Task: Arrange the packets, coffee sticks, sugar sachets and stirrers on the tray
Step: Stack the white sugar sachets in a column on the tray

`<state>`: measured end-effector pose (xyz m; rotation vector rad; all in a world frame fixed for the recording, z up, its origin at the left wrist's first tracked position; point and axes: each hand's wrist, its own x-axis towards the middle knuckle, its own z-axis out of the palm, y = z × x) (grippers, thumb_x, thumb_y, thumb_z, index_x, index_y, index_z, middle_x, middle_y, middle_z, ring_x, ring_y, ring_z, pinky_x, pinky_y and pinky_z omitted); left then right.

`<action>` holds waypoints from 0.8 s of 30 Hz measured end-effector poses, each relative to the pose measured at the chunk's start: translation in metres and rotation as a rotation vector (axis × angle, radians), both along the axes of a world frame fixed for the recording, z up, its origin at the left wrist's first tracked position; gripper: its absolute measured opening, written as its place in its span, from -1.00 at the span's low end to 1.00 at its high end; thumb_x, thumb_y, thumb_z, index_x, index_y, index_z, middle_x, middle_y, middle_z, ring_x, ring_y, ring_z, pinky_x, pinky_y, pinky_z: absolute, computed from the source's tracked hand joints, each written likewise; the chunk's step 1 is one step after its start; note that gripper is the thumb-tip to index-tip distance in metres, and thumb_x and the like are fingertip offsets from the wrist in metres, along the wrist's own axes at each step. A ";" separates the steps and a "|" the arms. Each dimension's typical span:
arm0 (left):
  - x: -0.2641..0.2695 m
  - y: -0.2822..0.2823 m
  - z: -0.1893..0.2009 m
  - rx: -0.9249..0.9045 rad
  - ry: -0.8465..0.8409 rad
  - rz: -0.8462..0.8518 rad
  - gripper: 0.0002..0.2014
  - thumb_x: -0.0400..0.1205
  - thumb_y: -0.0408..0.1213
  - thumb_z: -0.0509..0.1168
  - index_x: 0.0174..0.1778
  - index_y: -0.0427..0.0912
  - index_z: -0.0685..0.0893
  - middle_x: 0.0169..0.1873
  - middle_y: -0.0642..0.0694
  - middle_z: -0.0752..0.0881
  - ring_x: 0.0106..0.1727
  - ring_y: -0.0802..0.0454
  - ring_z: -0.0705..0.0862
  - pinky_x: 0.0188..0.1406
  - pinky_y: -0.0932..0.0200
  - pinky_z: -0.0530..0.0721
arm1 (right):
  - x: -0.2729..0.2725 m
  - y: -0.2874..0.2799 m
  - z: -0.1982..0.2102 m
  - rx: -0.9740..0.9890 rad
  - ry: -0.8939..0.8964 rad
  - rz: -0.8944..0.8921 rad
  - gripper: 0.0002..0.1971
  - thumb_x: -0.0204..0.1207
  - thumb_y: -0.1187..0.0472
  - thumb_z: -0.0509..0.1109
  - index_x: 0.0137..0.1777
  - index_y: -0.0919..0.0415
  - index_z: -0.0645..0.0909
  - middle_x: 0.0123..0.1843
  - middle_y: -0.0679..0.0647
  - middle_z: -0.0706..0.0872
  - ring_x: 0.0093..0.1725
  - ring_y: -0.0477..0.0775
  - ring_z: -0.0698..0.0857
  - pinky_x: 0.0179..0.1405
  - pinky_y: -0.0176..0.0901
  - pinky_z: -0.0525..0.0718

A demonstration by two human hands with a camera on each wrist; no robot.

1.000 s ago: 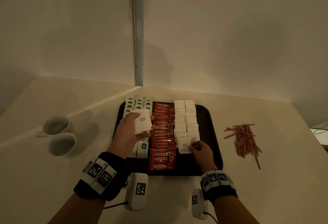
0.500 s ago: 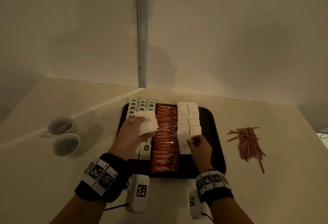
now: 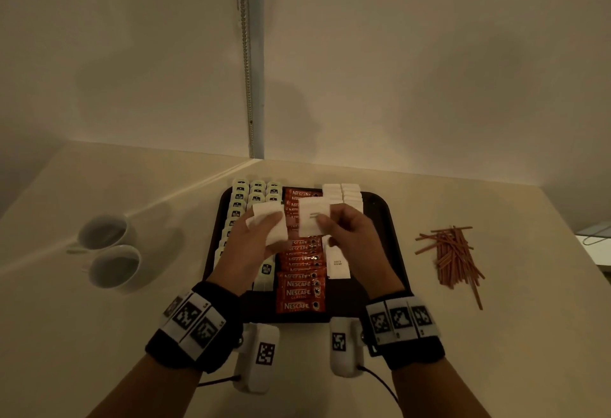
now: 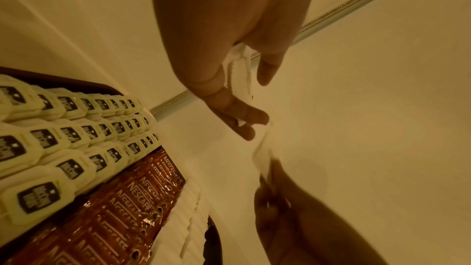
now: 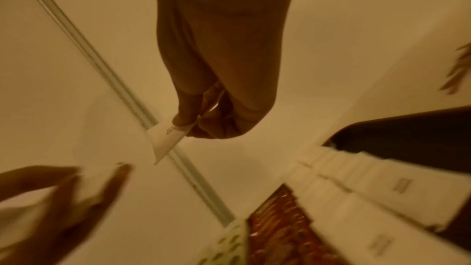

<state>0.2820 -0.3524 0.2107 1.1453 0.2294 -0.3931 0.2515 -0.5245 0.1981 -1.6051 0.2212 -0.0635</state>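
A dark tray [image 3: 393,245] holds pale green tea packets [image 3: 240,199] on the left, red coffee sticks [image 3: 299,292] in the middle and white sugar sachets [image 3: 342,192] on the right. My left hand [image 3: 261,235] hovers above the tray and holds a small stack of white sugar sachets [image 3: 269,219] [image 4: 238,76]. My right hand [image 3: 344,232] is beside it and pinches one sugar sachet [image 3: 312,219] [image 5: 167,138] between thumb and finger. A single sachet [image 3: 337,263] lies on the tray below my right hand.
A pile of red-brown stirrers [image 3: 454,255] lies on the counter right of the tray. Two white cups [image 3: 109,252] stand to the left. The counter meets two walls in the corner just behind the tray.
My right hand left the sachet row on the tray, rose toward the left hand and now pinches a sachet beside the stack. The left hand stayed above the tray.
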 end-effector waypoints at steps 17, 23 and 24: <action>0.006 0.007 -0.011 -0.202 0.139 0.042 -0.77 0.73 -0.34 0.09 0.23 -0.22 0.57 -0.10 -0.35 0.78 -0.05 -0.23 0.75 -0.36 0.14 0.79 | -0.026 -0.102 -0.129 -0.591 0.491 -0.300 -0.75 0.55 0.21 0.38 0.20 0.25 0.65 0.17 0.17 0.71 0.18 0.16 0.65 0.22 -0.03 0.55; 0.003 0.008 -0.008 -0.251 0.156 0.040 -0.75 0.73 -0.26 0.07 0.22 -0.25 0.55 -0.02 -0.41 0.73 0.00 -0.27 0.70 -0.29 0.10 0.78 | -0.020 -0.096 -0.134 -0.660 0.512 -0.391 -0.79 0.51 0.23 0.43 0.10 0.30 0.65 0.11 0.21 0.73 0.13 0.19 0.65 0.11 -0.12 0.53; 0.004 0.008 -0.008 -0.263 0.160 0.037 -0.72 0.73 -0.24 0.07 0.28 -0.26 0.53 0.03 -0.43 0.71 0.03 -0.29 0.69 -0.29 0.08 0.78 | -0.019 -0.094 -0.134 -0.669 0.506 -0.399 -0.79 0.51 0.23 0.44 0.09 0.31 0.64 0.09 0.22 0.72 0.12 0.19 0.65 0.08 -0.14 0.52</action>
